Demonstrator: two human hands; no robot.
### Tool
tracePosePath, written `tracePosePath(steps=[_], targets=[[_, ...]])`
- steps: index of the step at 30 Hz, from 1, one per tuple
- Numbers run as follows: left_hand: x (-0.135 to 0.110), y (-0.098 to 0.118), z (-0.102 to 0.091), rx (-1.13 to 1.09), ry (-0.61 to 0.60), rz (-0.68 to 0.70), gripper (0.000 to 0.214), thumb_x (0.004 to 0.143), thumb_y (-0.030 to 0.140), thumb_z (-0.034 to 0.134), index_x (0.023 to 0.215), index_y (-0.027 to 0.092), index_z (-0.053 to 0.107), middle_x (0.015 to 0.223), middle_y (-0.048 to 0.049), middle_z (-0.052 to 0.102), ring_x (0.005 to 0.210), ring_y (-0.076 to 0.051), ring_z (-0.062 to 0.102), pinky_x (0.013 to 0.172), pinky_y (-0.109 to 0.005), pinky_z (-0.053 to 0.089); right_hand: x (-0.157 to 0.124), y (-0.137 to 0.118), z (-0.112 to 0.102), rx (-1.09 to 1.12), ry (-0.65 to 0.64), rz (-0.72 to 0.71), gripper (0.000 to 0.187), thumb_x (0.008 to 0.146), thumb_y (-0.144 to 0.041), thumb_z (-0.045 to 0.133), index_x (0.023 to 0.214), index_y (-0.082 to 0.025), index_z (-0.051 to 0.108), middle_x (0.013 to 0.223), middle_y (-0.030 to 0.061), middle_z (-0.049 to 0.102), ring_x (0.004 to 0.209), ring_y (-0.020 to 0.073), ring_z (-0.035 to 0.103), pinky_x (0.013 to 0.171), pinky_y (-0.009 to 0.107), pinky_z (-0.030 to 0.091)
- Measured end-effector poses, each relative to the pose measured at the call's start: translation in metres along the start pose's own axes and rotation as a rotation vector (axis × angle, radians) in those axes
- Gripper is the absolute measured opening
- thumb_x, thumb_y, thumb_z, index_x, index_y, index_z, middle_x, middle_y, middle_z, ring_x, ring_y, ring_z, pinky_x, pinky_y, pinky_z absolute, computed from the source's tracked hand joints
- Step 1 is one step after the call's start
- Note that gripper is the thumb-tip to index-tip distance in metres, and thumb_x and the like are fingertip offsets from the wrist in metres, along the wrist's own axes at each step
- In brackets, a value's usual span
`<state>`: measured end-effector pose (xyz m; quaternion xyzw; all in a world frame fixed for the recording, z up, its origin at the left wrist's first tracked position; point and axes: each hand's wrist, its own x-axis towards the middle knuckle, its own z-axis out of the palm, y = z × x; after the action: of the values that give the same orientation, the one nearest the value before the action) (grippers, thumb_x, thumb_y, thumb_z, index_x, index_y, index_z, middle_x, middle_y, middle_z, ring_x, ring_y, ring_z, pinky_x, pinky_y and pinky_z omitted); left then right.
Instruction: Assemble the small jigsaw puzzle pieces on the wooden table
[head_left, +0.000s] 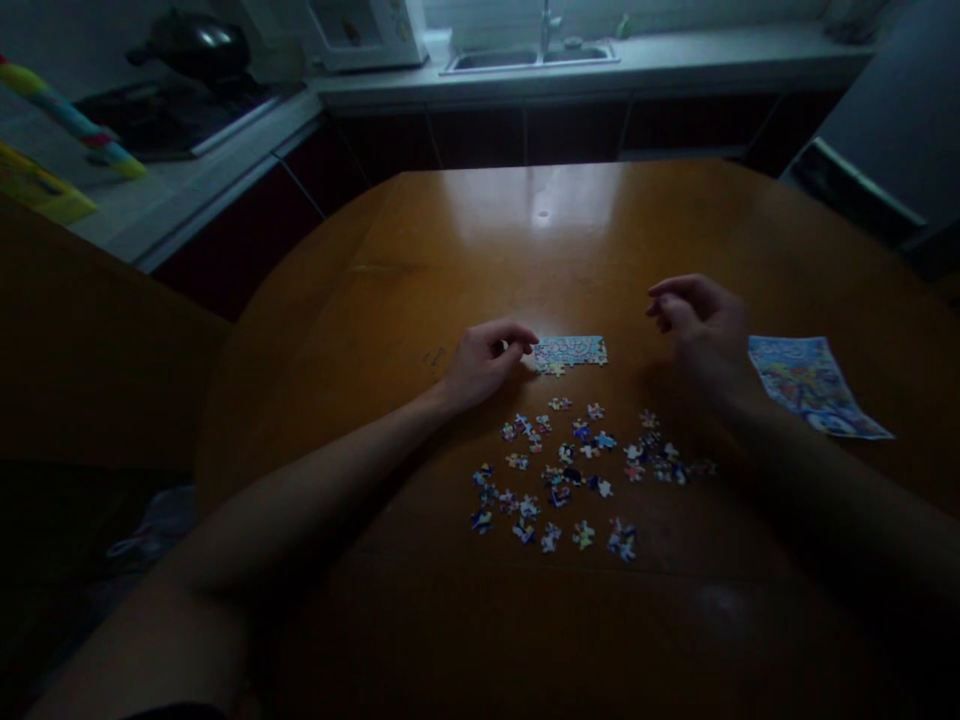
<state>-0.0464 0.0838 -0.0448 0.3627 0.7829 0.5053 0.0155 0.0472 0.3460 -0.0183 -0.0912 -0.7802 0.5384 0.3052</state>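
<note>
A joined section of jigsaw puzzle (571,350) lies flat on the wooden table, straight along its far edge and uneven along its near edge. My left hand (489,358) rests at its left end, with curled fingertips against the border. To the right, my right hand (701,310) is held above the table, its thumb and fingers drawn together. Whatever may be between those fingertips is too small to make out. Loose jigsaw pieces (583,535) are scattered nearer to me, with a denser cluster of pieces (664,462) below my right hand.
A printed picture sheet (814,385) lies beside my right forearm. The rounded wooden table (450,240) extends toward a counter with a sink (495,62). A wok (199,45) sits on the stove at the far left, and a microwave (367,35) stands near it.
</note>
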Motion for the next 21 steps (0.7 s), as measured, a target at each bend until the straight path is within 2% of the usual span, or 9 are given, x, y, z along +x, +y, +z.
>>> tracePosePath(steps=[4, 7, 12, 21], targets=[[0.000, 0.001, -0.001, 0.007, 0.000, 0.005, 0.019, 0.087, 0.015, 0.056, 0.093, 0.016, 0.074, 0.082, -0.0041, 0.074, 0.074, -0.012, 0.068, 0.067, -0.024, 0.052, 0.019, 0.036, -0.009, 0.065, 0.146, 0.102, 0.014, 0.080, -0.017, 0.056, 0.082, -0.021, 0.069, 0.071, 0.0016, 0.064, 0.062, 0.0150, 0.055, 0.059, 0.031, 0.043], [0.000, 0.002, -0.002, 0.020, 0.000, 0.011, 0.018, 0.087, 0.017, 0.057, 0.091, 0.016, 0.074, 0.080, -0.0039, 0.074, 0.071, -0.012, 0.067, 0.065, -0.023, 0.051, 0.020, 0.051, -0.007, 0.073, 0.120, 0.202, 0.015, 0.075, -0.017, 0.056, 0.080, -0.021, 0.069, 0.069, 0.0013, 0.064, 0.061, 0.0145, 0.055, 0.055, 0.028, 0.041], [-0.001, 0.003, -0.003, 0.037, -0.016, 0.023, 0.017, 0.087, 0.018, 0.057, 0.090, 0.016, 0.074, 0.081, -0.0040, 0.074, 0.073, -0.013, 0.067, 0.066, -0.024, 0.052, 0.019, 0.050, -0.001, 0.088, 0.047, 0.224, 0.015, 0.071, -0.020, 0.055, 0.077, -0.020, 0.069, 0.067, 0.0008, 0.063, 0.060, 0.0138, 0.055, 0.052, 0.026, 0.041], [-0.001, 0.003, -0.007, 0.073, -0.047, 0.045, 0.017, 0.089, 0.019, 0.057, 0.091, 0.017, 0.074, 0.082, -0.0039, 0.073, 0.077, -0.014, 0.068, 0.068, -0.024, 0.053, 0.019, 0.047, 0.001, 0.032, 0.011, 0.209, 0.016, 0.073, -0.019, 0.053, 0.078, -0.020, 0.068, 0.067, 0.0006, 0.063, 0.060, 0.0137, 0.057, 0.051, 0.025, 0.045]])
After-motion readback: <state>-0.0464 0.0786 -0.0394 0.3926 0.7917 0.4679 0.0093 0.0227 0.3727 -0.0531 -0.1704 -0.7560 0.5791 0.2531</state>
